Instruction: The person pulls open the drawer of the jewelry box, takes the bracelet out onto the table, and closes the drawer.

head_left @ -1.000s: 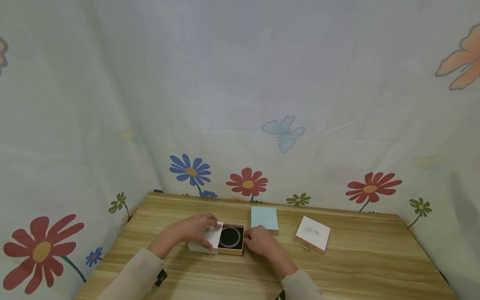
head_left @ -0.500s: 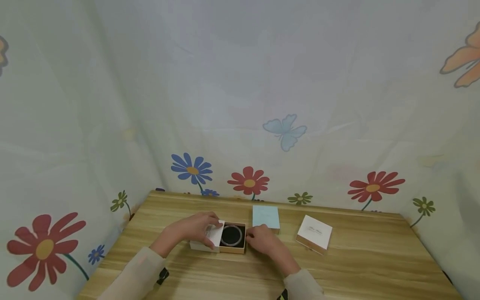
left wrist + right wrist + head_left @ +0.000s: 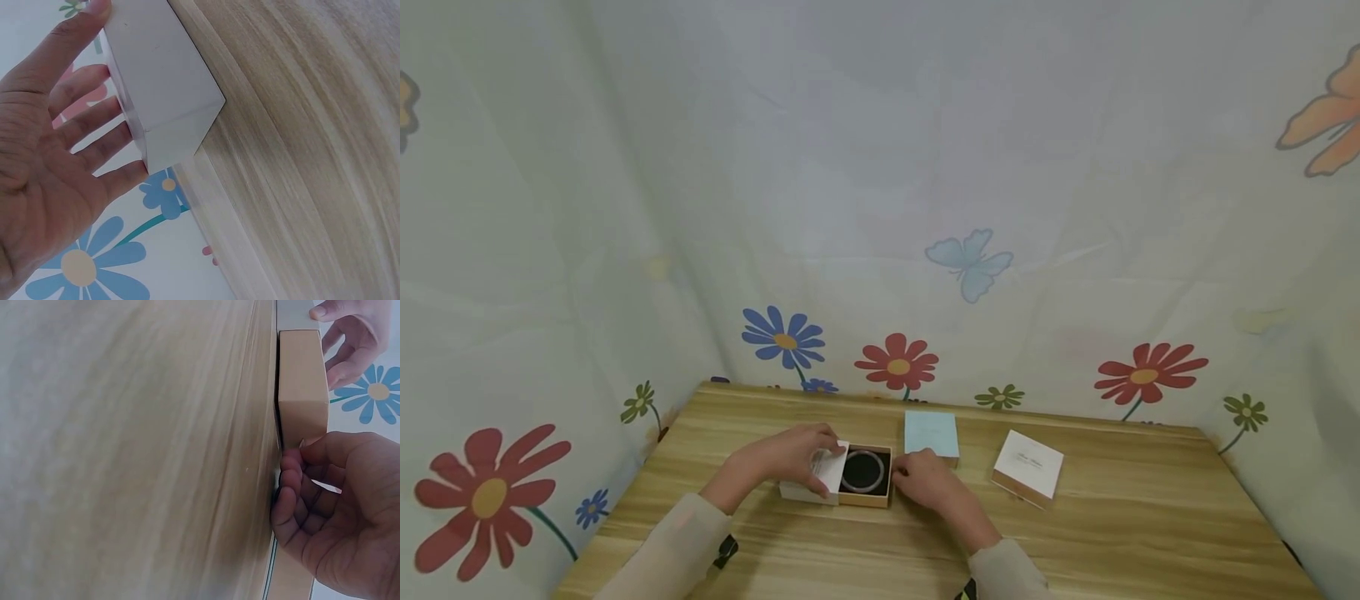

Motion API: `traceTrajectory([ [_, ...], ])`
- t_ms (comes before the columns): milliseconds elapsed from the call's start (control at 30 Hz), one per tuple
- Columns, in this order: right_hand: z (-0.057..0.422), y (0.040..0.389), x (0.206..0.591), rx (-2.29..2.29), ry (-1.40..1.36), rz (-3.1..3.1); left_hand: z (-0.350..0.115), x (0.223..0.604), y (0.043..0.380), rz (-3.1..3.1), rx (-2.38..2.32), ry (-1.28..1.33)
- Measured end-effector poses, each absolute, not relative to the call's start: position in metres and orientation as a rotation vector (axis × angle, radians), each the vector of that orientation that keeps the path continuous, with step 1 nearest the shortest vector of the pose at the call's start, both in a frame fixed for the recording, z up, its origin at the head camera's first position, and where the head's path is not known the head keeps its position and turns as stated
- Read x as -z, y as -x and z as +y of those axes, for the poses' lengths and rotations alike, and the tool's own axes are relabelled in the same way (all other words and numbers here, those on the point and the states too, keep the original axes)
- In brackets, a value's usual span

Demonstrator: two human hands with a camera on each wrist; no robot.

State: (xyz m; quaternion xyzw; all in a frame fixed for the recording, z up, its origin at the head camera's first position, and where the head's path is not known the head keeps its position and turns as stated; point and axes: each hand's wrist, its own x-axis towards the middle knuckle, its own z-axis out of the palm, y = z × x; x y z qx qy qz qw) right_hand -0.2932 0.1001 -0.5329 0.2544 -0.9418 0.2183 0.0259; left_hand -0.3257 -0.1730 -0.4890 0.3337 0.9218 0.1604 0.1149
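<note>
A white box sleeve lies on the table, its tan-sided drawer partly out to the right. Inside, a pale round bangle sits on a black insert. My left hand grips the sleeve, thumb at its near side and fingers across to the far side; the left wrist view shows the fingertips along the sleeve's edge. At the drawer's right end my right hand pinches with thumb and forefinger, the other fingers curled. What lies between those fingertips is hidden in the right wrist view.
A light blue box stands just behind my right hand. Farther right is a white-topped box with tan sides, turned at an angle. The wooden table ends at a flower-printed curtain at the back and sides.
</note>
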Motion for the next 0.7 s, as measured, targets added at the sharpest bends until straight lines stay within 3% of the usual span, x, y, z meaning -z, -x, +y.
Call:
traceTrajectory([
  [700, 0.1016, 0.2917, 0.535, -0.702, -0.78, -2.846, -0.1742, 0.4887, 0.3244, 2.704, -0.448, -0.985],
])
